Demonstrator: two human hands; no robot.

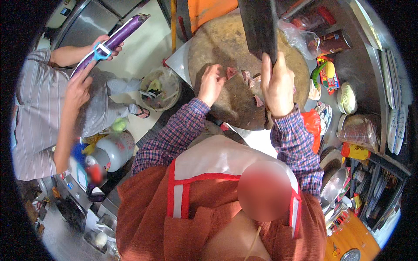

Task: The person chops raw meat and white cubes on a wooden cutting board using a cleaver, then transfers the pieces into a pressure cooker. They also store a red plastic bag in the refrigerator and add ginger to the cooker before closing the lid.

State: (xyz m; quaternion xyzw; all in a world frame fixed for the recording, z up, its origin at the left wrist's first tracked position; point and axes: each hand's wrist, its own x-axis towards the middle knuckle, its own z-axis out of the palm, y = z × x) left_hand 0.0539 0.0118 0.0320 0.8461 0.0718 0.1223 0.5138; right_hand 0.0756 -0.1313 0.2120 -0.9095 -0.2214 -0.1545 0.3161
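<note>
A round wooden chopping block [235, 107] lies before me with several pieces of raw meat [246, 75] on it. My right hand [279, 86] grips a wide dark cleaver [259, 26], its blade pointing away from me over the block's far right part. On the block's left part is my left hand [212, 83], fingers curled beside the leftmost meat piece [231, 72]; whether the fingertips touch it, I cannot tell. More meat lies close to the cleaver hand, partly hidden by it.
At the left a person [49, 107] holds a long purple eggplant [127, 31] and a blue-and-white peeler [102, 51]. Between us stands a waste bucket [160, 106]. Right of the block are a clear plastic bag [298, 37], a green chili pepper [315, 76] and a cabbage [347, 98].
</note>
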